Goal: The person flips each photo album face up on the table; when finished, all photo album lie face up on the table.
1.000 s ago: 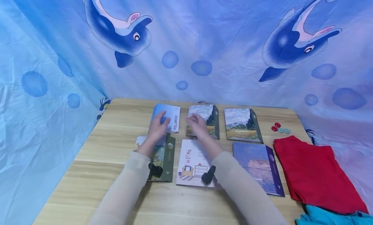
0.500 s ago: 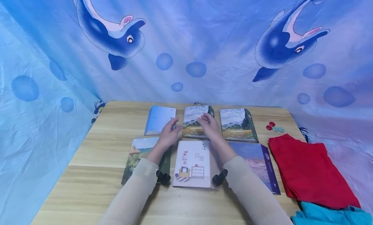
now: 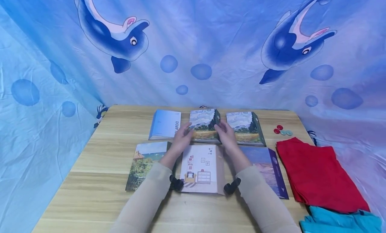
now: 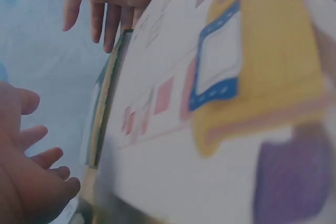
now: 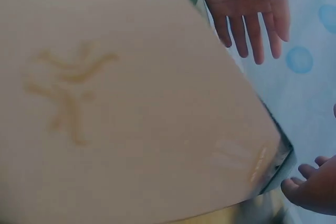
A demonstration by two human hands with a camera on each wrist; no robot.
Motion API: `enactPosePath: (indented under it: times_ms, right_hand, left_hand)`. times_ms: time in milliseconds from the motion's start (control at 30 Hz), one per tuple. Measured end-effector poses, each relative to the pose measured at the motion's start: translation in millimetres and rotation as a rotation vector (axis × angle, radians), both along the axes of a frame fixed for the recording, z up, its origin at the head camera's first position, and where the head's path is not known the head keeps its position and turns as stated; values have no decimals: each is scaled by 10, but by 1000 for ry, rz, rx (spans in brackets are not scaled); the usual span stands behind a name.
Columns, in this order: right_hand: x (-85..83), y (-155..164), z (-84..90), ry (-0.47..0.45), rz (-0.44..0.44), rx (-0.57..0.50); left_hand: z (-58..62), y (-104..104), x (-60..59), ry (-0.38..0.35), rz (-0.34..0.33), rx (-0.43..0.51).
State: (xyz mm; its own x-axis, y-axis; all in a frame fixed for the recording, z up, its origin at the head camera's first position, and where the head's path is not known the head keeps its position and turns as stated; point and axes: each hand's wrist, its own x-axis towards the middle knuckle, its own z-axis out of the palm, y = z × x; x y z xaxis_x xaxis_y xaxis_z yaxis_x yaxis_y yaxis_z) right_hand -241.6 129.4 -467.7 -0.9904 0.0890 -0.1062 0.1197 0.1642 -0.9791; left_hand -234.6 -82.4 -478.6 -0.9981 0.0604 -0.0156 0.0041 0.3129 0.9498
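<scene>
Flanking an album (image 3: 203, 127) (hands (image 3: 182, 137) (image 3: 227, 135) facing)

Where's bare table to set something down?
Free: the table left of the garden-cover album, and the near strip before the white album, between the sleeves. Crowded: around the middle back album, flanked by left hand and right hand; right edge, red cloth.

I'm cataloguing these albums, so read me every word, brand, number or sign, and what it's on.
"LAROID": blue album, start hidden by left hand.
"PHOTO": green album, anything further hidden by sleeve.
Too small or blurred to read: marks on the white album, purple album and wheat-field albums.
</scene>
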Motion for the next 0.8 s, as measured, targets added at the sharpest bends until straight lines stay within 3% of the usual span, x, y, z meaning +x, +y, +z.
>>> enactPosePath:
  times_ms: [200,433,800]
  right_hand:
    - [38,-28,-99,-78,-62,-58]
    - [25,-56,-132,-97,-114,-95]
    - [-66,-57,-192,-110,-194,-227]
  left_hand:
    - [-74,49,-21,-57,-10,-31]
    - [-80,77,-7,-139,-25,-57]
    - [-107,276,-1,-113,14,-118]
